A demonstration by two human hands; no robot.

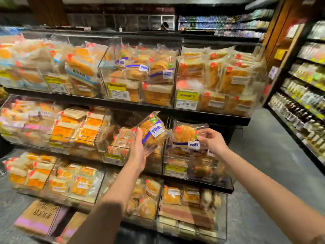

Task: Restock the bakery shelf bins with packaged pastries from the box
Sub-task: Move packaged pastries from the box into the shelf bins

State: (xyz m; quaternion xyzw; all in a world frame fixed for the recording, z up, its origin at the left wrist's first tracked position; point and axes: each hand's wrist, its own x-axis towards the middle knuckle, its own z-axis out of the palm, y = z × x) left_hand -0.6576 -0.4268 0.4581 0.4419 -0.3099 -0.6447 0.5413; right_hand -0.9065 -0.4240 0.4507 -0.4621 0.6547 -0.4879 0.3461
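My left hand (pixel 139 150) grips a clear-wrapped pastry pack with a blue-and-white label (pixel 153 132), tilted, in front of the middle shelf's centre bin (pixel 112 152). My right hand (pixel 212 140) pinches the right edge of a second pack holding a round golden pastry (pixel 185 134), above the clear bin to the right (pixel 175 166). Both packs hang in the air at the bin openings. A brown cardboard box (pixel 37 215) lies on the floor at the lower left.
Three tiers of clear acrylic bins are filled with wrapped breads, with yellow price tags (pixel 187 100) on their fronts. A shelf of bottles (pixel 302 110) lines the right side of a grey-floored aisle (pixel 260 155). A person's head (pixel 165 25) shows far behind the display.
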